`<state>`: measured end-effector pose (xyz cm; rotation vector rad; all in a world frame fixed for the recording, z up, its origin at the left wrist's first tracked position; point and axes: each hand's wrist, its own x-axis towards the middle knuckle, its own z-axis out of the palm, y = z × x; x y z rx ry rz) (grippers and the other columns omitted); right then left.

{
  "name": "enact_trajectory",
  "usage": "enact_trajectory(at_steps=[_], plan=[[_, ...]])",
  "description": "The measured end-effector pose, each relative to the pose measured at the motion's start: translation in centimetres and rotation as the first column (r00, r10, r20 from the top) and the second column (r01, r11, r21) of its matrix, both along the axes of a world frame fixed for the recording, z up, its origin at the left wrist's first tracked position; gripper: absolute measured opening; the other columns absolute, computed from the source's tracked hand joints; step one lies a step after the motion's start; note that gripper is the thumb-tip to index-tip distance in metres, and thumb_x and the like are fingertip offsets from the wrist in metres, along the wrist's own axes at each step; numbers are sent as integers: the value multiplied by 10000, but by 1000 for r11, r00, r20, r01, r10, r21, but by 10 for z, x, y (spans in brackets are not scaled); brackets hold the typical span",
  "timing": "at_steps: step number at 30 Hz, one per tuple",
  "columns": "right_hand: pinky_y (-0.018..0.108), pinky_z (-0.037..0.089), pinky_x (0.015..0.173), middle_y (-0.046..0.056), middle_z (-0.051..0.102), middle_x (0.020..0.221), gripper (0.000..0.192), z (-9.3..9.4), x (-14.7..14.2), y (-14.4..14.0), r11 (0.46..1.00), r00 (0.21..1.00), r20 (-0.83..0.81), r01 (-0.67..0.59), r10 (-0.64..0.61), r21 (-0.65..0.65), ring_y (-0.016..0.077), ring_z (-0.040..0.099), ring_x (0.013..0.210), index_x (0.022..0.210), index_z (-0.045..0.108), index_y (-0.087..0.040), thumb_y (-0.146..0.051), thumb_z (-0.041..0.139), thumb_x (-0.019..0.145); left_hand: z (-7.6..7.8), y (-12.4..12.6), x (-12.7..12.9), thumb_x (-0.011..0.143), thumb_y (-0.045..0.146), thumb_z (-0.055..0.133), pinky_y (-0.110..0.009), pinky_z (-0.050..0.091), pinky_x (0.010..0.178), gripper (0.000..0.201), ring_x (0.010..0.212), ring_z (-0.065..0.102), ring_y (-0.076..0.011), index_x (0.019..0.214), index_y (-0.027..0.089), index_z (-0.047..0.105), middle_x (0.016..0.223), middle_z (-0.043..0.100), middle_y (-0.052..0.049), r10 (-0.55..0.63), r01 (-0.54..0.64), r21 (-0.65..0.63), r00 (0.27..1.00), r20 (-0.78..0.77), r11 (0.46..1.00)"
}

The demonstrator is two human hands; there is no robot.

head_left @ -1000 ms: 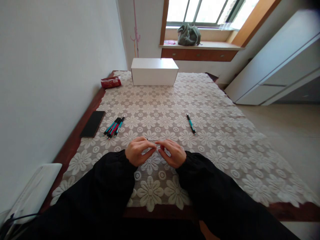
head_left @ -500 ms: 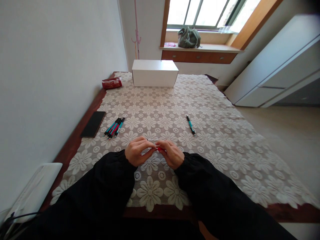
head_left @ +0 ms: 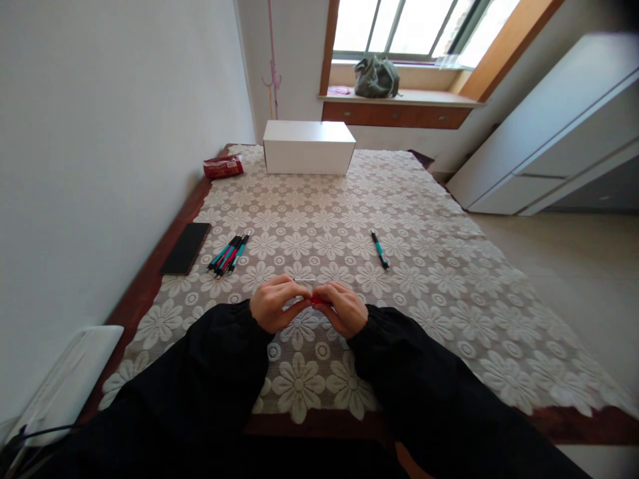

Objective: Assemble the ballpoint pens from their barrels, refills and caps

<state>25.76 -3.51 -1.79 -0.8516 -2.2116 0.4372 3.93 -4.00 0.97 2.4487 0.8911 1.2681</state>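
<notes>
Close to the table's near side, my left hand (head_left: 277, 303) and my right hand (head_left: 344, 309) meet fingertip to fingertip. Between them is a small red piece (head_left: 316, 301), mostly covered by fingers. Both hands are closed in a pinch on it, the left at its left end and the right at its right end. A thin pale rod (head_left: 303, 279) shows just beyond my fingers. Farther left lies a bunch of several pens (head_left: 229, 255) with teal or red barrels and black ends. One teal and black pen (head_left: 380, 250) lies apart, beyond my right hand.
A dark flat slab (head_left: 186, 249) lies by the left wall, with a red packet (head_left: 223, 166) farther back. A white box (head_left: 308, 148) stands at the far end of the lace tablecloth (head_left: 299, 386). At left front is a white flat object (head_left: 80, 379).
My fingertips have come slightly closer together, and the red piece now spans the gap between them. The pens and box stay where they were.
</notes>
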Motion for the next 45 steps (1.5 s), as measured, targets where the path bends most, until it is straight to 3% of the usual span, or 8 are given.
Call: enact_trajectory(at_steps=[7,12,16,21,25,31,36,45], plan=[[367,525,814,59,728,968,138,19,3,0,987,975,-222,-65,31,-147,204,666,888,1030,656,-247,-361,582,1004,0,2,-4,922,215,694,-311,539,764,12,789,658,-169,933,213,693,838,756,-18,154,-154,36,988,18,987],[392,567,836,54,733,1003,195,24,10,7,915,820,-565,-155,-91,-372,222,693,961,1030,693,-260,-434,618,981,-4,9,-10,918,212,651,-400,510,910,129,990,644,-234,1038,212,698,1027,747,-56,293,-299,-26,946,-139,954],[392,582,835,42,731,973,225,17,12,13,885,752,-627,-133,-203,-446,215,698,923,993,716,-272,-485,676,933,-11,14,-14,867,211,688,-454,473,924,277,1098,603,-288,1143,227,694,1168,714,-66,343,-393,-90,878,-334,915],[382,592,767,38,738,923,233,12,13,14,877,722,-645,-113,-251,-468,209,706,857,996,697,-264,-488,671,935,-15,16,-17,905,234,669,-459,448,907,198,1100,588,-284,1095,262,718,1146,715,-44,361,-454,-139,830,-424,880],[362,578,721,35,735,882,210,17,14,12,906,790,-574,-59,-215,-420,202,702,818,1035,691,-255,-443,618,975,-14,17,-18,913,252,680,-443,449,888,105,1073,590,-274,1004,258,731,1100,722,-36,353,-464,-168,822,-447,870],[379,526,822,64,707,956,179,19,16,14,980,965,-188,168,-185,-105,213,663,900,1016,712,-243,-301,543,999,-12,16,-17,933,243,657,-428,448,891,104,1033,615,-253,1012,256,725,1052,755,-20,337,-435,-180,851,-402,882],[376,489,836,60,710,965,186,6,18,20,968,968,8,250,-249,-37,218,657,912,1006,704,-246,-273,520,1004,-7,15,-15,940,243,650,-418,459,903,104,1018,632,-244,1013,248,724,1026,767,-17,325,-401,-159,874,-362,902],[349,452,802,48,704,954,154,2,17,19,963,959,89,269,-268,6,205,653,902,994,696,-245,-267,544,989,-9,14,-14,961,278,622,-397,487,908,126,992,649,-227,1005,250,737,1010,766,-24,261,-319,-154,915,-307,935]])
